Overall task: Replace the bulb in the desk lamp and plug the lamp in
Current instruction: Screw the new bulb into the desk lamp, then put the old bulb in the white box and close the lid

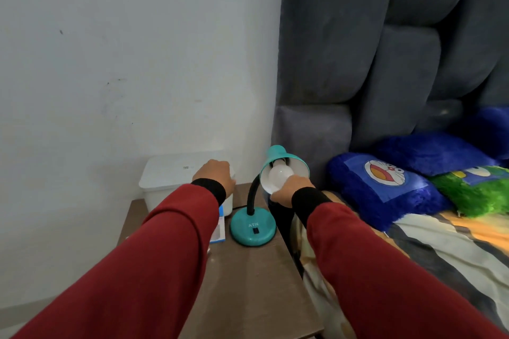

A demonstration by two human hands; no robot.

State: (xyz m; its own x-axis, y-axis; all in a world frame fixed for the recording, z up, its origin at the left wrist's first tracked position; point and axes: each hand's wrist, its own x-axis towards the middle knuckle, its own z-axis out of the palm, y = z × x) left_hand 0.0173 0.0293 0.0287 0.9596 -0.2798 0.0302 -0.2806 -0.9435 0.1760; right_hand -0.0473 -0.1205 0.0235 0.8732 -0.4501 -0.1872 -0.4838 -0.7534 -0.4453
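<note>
A teal desk lamp stands on the brown nightstand (248, 283), its round base (253, 230) near the right edge and its black gooseneck (251, 198) rising to a teal shade (283, 158). The shade's white inside faces me, with a white bulb (278, 172) seated in the socket. My right hand (293, 190) grips the shade's lower rim, thumb outside, next to the bulb. My left hand (213, 177) is curled over the front right corner of a white lidded box (170, 173); its fingers are hidden. A black cord (239, 207) leaves the base towards the box.
A small blue and white carton (219, 228) lies half under my left sleeve beside the lamp base. To the right are a bed with a striped blanket (440, 250), blue plush cushions (382, 187) and a grey padded headboard (358, 63). A white wall is behind.
</note>
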